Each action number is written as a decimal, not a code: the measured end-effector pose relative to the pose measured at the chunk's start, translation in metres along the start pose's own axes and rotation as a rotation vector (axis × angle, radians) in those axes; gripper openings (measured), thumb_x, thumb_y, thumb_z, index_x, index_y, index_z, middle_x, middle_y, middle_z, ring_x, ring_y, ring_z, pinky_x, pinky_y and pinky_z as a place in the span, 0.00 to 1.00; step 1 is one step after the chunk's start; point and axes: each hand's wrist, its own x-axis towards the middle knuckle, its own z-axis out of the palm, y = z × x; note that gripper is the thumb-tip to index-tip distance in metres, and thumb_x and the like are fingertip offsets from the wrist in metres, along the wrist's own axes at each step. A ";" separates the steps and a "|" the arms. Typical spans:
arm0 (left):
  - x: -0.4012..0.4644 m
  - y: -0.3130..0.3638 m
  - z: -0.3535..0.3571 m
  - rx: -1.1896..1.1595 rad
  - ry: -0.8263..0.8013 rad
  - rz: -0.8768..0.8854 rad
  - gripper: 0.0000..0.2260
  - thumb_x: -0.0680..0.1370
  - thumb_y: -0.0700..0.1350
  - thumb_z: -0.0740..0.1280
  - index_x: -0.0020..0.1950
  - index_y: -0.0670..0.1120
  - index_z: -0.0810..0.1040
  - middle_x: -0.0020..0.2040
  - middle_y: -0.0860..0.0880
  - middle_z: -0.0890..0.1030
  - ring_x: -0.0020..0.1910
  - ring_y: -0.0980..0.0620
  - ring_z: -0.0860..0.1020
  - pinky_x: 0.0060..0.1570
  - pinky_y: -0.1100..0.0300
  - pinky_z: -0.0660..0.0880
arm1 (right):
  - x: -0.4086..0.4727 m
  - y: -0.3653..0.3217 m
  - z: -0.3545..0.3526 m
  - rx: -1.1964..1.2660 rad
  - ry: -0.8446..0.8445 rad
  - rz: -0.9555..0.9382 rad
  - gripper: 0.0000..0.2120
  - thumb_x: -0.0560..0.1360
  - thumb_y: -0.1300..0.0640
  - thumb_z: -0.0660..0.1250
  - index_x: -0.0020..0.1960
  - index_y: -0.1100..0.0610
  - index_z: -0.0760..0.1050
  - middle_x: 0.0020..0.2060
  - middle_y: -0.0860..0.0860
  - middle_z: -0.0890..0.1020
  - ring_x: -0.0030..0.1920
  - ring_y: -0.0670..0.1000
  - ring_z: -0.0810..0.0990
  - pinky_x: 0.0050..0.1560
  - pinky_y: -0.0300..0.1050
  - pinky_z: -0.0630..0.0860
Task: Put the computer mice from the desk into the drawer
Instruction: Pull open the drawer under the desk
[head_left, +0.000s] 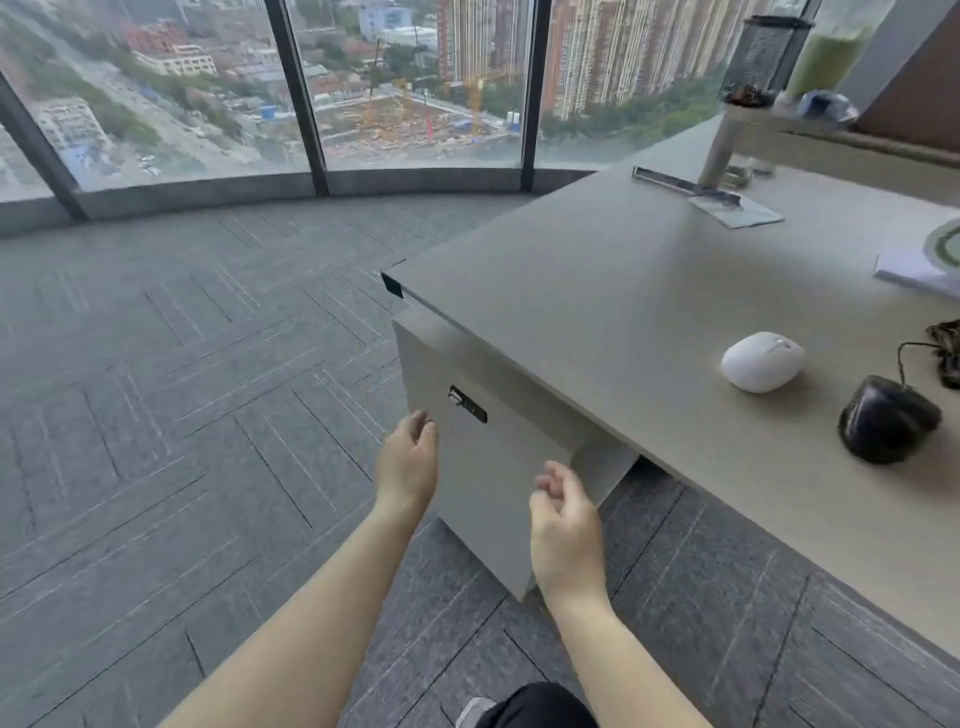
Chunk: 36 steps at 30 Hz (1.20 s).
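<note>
Resting on the worktop (597, 291) near its right side: white mouse (762, 361) beside black mouse (887, 419). Hovering before the closed drawer (483, 467) underneath: left hand (409, 460) and right hand (563, 527), both loosely spread, gripping nothing.

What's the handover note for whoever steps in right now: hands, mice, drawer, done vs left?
Left hand: open, empty, near the drawer front below its lock.
Right hand: open, empty, by the drawer front's right edge.
White mouse and black mouse, which is corded, both sit on the desk, apart from each other.
Done: nothing stowed; the drawer looks shut.
Left: open the drawer, move both mice in.
</note>
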 end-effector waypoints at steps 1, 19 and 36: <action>0.007 -0.004 0.004 -0.042 0.018 -0.066 0.20 0.77 0.49 0.59 0.67 0.43 0.74 0.63 0.45 0.79 0.61 0.48 0.78 0.65 0.48 0.72 | 0.006 0.004 -0.001 0.037 0.070 0.061 0.17 0.80 0.60 0.57 0.68 0.54 0.69 0.61 0.51 0.78 0.60 0.52 0.76 0.58 0.48 0.73; 0.092 -0.003 0.067 -0.383 0.148 -0.442 0.13 0.78 0.46 0.63 0.58 0.39 0.74 0.49 0.41 0.76 0.48 0.44 0.77 0.43 0.45 0.81 | 0.049 0.035 0.008 0.167 0.153 0.203 0.26 0.73 0.67 0.54 0.69 0.54 0.72 0.62 0.52 0.81 0.62 0.50 0.80 0.63 0.54 0.78; -0.021 -0.059 -0.086 -0.489 0.286 -0.426 0.09 0.79 0.42 0.62 0.56 0.40 0.74 0.58 0.42 0.76 0.57 0.43 0.76 0.46 0.44 0.81 | -0.090 0.048 0.039 0.080 -0.239 0.188 0.19 0.75 0.70 0.57 0.53 0.53 0.82 0.48 0.49 0.86 0.52 0.49 0.84 0.50 0.43 0.81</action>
